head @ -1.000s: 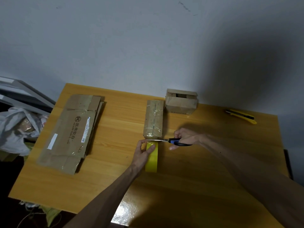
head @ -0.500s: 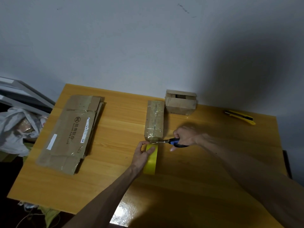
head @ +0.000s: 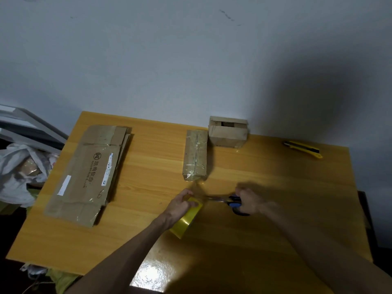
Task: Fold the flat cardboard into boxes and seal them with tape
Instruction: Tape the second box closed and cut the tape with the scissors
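At the middle of the wooden table (head: pixel 148 158), just on the near side of the long taped box (head: pixel 195 155), both my hands are at work. My left hand (head: pixel 180 205) grips the yellow tape roll (head: pixel 186 221), which stands on edge on the table; my fingers (head: pixel 187 197) curl over its top rim, closed tight around it. A clear strip of tape (head: pixel 197 185) runs from the box's near end down towards the roll, though it is blurred and I cannot tell where it ends.

My right hand (head: pixel 249 198) holds the scissors (head: pixel 232 203), fingers curled around the blue and black handles. The blades point left, their tips near the roll and my left fingers. Motion blur hides whether the blades are apart or together.

The taped box lies lengthwise, running away from me. Just beyond its far right corner, against the wall, sits a small cardboard box (head: pixel 228 132) with its top flaps not closed. The stack of flat cardboard (head: pixel 89 172) lies well to the left on the table. A yellow utility knife (head: pixel 303 149) rests near the far right corner. Off the table's left edge there is a white plastic bag (head: pixel 19 172).
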